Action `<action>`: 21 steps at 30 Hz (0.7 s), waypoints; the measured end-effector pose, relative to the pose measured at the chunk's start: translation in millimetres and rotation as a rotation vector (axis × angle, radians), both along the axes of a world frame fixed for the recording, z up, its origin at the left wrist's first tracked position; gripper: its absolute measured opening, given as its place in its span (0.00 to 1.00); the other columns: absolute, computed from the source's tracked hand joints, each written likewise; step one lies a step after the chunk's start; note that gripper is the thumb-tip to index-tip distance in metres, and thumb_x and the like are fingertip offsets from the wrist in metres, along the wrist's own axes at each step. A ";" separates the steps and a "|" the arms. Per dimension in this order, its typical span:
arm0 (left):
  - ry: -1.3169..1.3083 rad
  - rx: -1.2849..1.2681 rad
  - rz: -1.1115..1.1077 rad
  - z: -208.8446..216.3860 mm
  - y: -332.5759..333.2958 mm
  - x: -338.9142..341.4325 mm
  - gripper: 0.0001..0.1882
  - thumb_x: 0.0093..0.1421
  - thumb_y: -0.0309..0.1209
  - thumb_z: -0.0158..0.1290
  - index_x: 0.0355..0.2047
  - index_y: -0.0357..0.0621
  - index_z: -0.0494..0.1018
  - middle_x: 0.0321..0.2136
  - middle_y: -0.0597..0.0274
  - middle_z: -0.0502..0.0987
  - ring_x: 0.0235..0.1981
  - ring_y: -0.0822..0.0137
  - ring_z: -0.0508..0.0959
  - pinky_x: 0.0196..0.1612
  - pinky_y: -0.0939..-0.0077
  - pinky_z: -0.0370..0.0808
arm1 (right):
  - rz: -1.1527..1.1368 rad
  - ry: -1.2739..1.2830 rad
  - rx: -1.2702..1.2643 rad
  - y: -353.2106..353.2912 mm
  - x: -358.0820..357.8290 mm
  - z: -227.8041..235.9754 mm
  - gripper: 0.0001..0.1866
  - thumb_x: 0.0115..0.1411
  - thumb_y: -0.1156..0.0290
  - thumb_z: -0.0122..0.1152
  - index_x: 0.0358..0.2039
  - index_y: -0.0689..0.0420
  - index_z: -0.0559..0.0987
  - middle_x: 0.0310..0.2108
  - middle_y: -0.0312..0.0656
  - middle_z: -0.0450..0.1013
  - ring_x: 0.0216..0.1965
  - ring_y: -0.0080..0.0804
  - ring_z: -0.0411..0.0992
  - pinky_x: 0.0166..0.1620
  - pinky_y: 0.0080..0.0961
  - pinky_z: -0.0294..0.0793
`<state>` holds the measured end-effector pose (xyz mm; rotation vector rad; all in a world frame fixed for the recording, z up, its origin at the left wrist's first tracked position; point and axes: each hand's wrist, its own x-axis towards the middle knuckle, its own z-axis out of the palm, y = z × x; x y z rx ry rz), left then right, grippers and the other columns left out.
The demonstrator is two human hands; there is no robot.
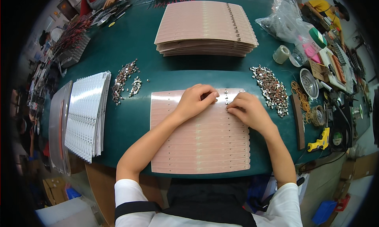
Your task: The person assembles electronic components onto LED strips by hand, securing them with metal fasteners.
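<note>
The pink panel (201, 142) lay flat below my wrists, its near side just beside the near edge of the green table (130, 120), leaving little room to draw it toward me. I judged it thin, light and fairly stiff, its shiny face likely slippery, its notched right side perhaps fragile; the straight near side seemed the better hold. Green tabletop showed on both sides, toward white panels (87, 116) by the table's left edge and a dark bar (298, 121) toward the right. My right hand (251, 110) was pinched almost together over the panel's far right part; I couldn't tell whether it held a metal piece. My left hand (196, 100) curled loosely over the upper middle, its grip hidden. Farther off sat a left pile (124, 79) and right pile (271, 91) of tiny metal pieces, probably fingertip work, then a stack of pink panels (189, 24) toward the far edge.
</note>
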<state>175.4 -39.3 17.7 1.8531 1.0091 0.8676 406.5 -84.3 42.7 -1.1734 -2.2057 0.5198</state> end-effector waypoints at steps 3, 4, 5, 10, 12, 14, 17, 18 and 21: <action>0.029 -0.019 -0.008 1.7 0.8 -5.0 0.11 0.65 0.36 0.55 0.34 0.41 0.81 0.26 0.64 0.81 0.29 0.72 0.77 0.36 0.75 0.73 | -0.248 0.158 0.023 13.3 20.6 -1.2 0.05 0.58 0.74 0.66 0.33 0.61 0.83 0.30 0.43 0.76 0.32 0.34 0.74 0.37 0.29 0.72; 0.048 -0.024 -0.026 1.9 0.9 -4.1 0.11 0.66 0.34 0.55 0.36 0.39 0.81 0.28 0.62 0.81 0.30 0.74 0.80 0.35 0.80 0.74 | -0.350 0.169 0.059 17.2 29.8 0.0 0.04 0.58 0.76 0.65 0.34 0.60 0.83 0.30 0.43 0.75 0.31 0.33 0.73 0.37 0.28 0.72; 0.046 -0.023 -0.028 1.8 1.1 -2.7 0.11 0.66 0.34 0.55 0.36 0.39 0.81 0.28 0.62 0.81 0.30 0.74 0.80 0.35 0.80 0.74 | -0.424 0.127 0.138 22.5 40.8 -6.2 0.06 0.58 0.77 0.63 0.37 0.59 0.83 0.30 0.42 0.73 0.30 0.34 0.72 0.36 0.30 0.71; 0.057 -0.014 -0.037 4.0 1.0 -1.9 0.11 0.66 0.34 0.55 0.36 0.39 0.81 0.29 0.62 0.81 0.30 0.74 0.80 0.36 0.79 0.75 | -0.503 -0.297 0.384 33.2 57.4 -25.3 0.07 0.56 0.76 0.64 0.37 0.58 0.80 0.33 0.41 0.72 0.40 0.43 0.72 0.45 0.38 0.69; 0.014 -0.012 -0.022 0.6 0.4 0.0 0.11 0.65 0.36 0.55 0.35 0.41 0.81 0.26 0.64 0.82 0.29 0.72 0.77 0.36 0.76 0.73 | -0.496 -0.289 0.398 33.1 54.9 -24.7 0.07 0.57 0.77 0.64 0.37 0.58 0.79 0.33 0.42 0.72 0.39 0.43 0.72 0.44 0.37 0.70; -0.028 -0.008 -0.006 -2.0 0.6 0.5 0.12 0.63 0.38 0.56 0.33 0.43 0.81 0.24 0.65 0.82 0.28 0.69 0.75 0.36 0.73 0.71 | -0.489 -0.280 0.413 30.5 49.7 -22.0 0.06 0.57 0.77 0.63 0.36 0.59 0.79 0.33 0.42 0.71 0.38 0.43 0.72 0.43 0.37 0.70; -0.037 -0.058 0.005 3.2 -0.8 -2.8 0.12 0.63 0.38 0.55 0.33 0.42 0.81 0.24 0.65 0.82 0.29 0.69 0.76 0.36 0.72 0.72 | -0.377 0.059 0.140 13.5 32.4 -8.1 0.05 0.60 0.77 0.63 0.36 0.60 0.78 0.31 0.40 0.73 0.32 0.31 0.72 0.38 0.27 0.72; -0.019 -0.050 0.006 4.9 -1.1 -2.8 0.12 0.64 0.37 0.55 0.32 0.42 0.81 0.25 0.65 0.82 0.29 0.69 0.76 0.36 0.72 0.72 | -0.340 0.154 -0.081 7.2 24.9 0.9 0.05 0.61 0.76 0.63 0.36 0.61 0.77 0.31 0.39 0.74 0.32 0.28 0.73 0.38 0.25 0.73; 0.010 -0.028 -0.016 2.4 1.6 -3.3 0.12 0.65 0.36 0.54 0.34 0.40 0.81 0.27 0.64 0.82 0.29 0.72 0.78 0.35 0.76 0.73 | -0.234 0.200 -0.290 -6.8 9.6 10.9 0.07 0.61 0.76 0.63 0.40 0.62 0.80 0.31 0.39 0.77 0.32 0.24 0.74 0.37 0.21 0.74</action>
